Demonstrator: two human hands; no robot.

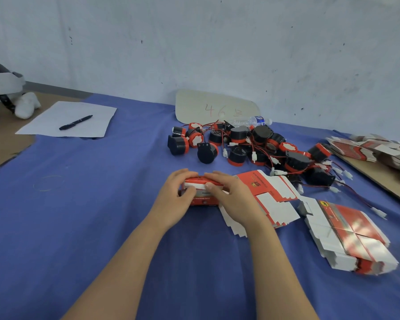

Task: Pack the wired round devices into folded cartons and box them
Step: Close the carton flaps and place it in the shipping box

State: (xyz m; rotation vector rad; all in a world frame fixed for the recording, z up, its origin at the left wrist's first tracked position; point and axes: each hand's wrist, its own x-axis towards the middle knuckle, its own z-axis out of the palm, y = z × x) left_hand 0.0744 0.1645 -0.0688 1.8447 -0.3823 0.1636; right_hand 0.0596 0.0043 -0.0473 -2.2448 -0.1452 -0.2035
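A small red and white carton point(202, 197) stands on the blue cloth at the middle of the table. My left hand point(178, 197) grips its left end and my right hand point(231, 195) grips its right end, thumbs on the white flap at the near side. Behind it lies a heap of black and red round devices point(252, 146) with red wires and white plugs. Flat unfolded cartons point(273, 192) lie just right of my right hand, and another stack of flat cartons point(351, 236) lies further right.
A white sheet point(67, 121) with a black pen point(75, 122) lies at the back left. A cardboard piece point(215, 107) leans on the wall, with a water bottle point(252, 121) in front of it. More flat cartons point(379, 148) are piled on a board at the right edge.
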